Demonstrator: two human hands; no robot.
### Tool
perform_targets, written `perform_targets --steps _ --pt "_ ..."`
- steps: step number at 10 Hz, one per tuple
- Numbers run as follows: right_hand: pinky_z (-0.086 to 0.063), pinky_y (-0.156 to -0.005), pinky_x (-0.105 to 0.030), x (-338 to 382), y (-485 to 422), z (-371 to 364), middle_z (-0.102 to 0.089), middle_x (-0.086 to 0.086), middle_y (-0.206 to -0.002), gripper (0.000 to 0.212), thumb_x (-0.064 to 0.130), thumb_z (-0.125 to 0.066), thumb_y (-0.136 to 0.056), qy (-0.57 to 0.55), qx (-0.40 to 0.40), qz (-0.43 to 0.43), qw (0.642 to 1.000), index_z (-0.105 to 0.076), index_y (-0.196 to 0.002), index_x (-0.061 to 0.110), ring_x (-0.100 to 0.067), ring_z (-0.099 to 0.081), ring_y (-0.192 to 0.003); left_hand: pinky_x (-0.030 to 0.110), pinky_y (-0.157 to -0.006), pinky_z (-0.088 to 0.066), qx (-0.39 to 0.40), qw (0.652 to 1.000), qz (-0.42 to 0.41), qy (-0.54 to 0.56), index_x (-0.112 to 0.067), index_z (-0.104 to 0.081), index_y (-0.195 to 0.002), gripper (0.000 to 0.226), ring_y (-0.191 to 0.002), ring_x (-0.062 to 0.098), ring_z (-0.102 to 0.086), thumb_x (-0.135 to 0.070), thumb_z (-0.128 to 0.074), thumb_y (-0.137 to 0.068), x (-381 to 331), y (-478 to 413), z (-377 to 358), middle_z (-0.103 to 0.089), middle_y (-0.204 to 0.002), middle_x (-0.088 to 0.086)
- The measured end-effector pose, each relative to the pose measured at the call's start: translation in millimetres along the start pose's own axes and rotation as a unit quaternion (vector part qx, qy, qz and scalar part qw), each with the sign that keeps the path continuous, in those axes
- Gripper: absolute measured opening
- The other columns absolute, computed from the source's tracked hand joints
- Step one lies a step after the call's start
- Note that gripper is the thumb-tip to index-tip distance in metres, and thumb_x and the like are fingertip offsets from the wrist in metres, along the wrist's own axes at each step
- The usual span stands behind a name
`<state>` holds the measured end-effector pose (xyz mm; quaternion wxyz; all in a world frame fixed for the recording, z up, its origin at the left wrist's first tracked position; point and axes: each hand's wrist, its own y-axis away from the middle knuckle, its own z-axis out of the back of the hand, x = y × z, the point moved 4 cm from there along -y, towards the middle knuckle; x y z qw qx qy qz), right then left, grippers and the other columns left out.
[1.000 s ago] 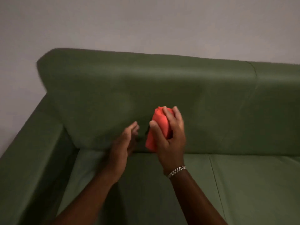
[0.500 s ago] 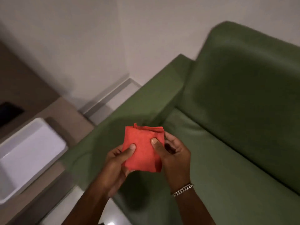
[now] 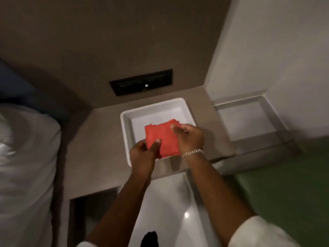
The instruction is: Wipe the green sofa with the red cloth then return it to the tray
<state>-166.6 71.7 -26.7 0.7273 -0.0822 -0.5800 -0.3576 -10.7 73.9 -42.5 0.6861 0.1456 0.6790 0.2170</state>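
I should lower the folded red cloth (image 3: 161,138) flat and keep its fold, setting it square inside the white tray (image 3: 126,138) on the tabletop (image 3: 96,139) before I let go. My left hand (image 3: 142,154) pinches its 7 o'clock corner, my right hand (image 3: 189,135) grips the 2 o'clock edge; it hangs over the tray's middle.

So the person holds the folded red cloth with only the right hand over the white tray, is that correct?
Not quite: the head view shows both hands holding it. The left hand pinches the near-left corner, the right hand the far-right edge of the red cloth, over the white tray.
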Motion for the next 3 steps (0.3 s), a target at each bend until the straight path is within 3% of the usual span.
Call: perform_targets --steps 1,2,3 --pt "-0.044 -0.072 -0.027 -28.6 -43.0 -47.9 -0.075 -0.021 -0.082 0.026 0.027 -0.072 -0.083 0.059 -0.041 0.009 0.997 -0.076 -0.080 0.001 -0.035 -0.069 -0.081 0.049 -0.084 -0.060 -0.002 0.998 -0.013 -0.057 0.000 -0.071 -0.108 0.026 -0.086 0.036 -0.072 -0.013 -0.072 -0.086 23.0 -59.7 0.7 -0.075 -0.100 0.022" --pt "-0.039 -0.069 -0.026 -53.7 -68.9 -82.3 -0.076 -0.021 -0.089 0.024 0.025 -0.067 -0.087 0.122 -0.060 0.020 0.991 -0.077 -0.086 0.003 -0.036 -0.068 -0.086 0.042 -0.087 -0.060 0.009 0.992 -0.015 -0.122 -0.004 -0.066 -0.121 0.035 -0.094 0.030 -0.071 -0.010 -0.067 -0.087 39.7 -96.7 0.9 -0.075 -0.110 0.013" --pt "-0.040 -0.077 -0.024 -68.0 -85.7 -93.5 -0.076 -0.019 -0.101 0.025 0.022 -0.058 -0.091 0.187 -0.055 0.015 0.981 -0.076 -0.094 0.005 -0.035 -0.068 -0.098 0.023 -0.073 -0.052 0.032 0.986 -0.005 -0.164 -0.012 -0.066 -0.118 0.029 -0.092 0.023 -0.066 -0.009 -0.062 -0.089 46.6 -115.1 1.6 -0.067 -0.096 -0.003"
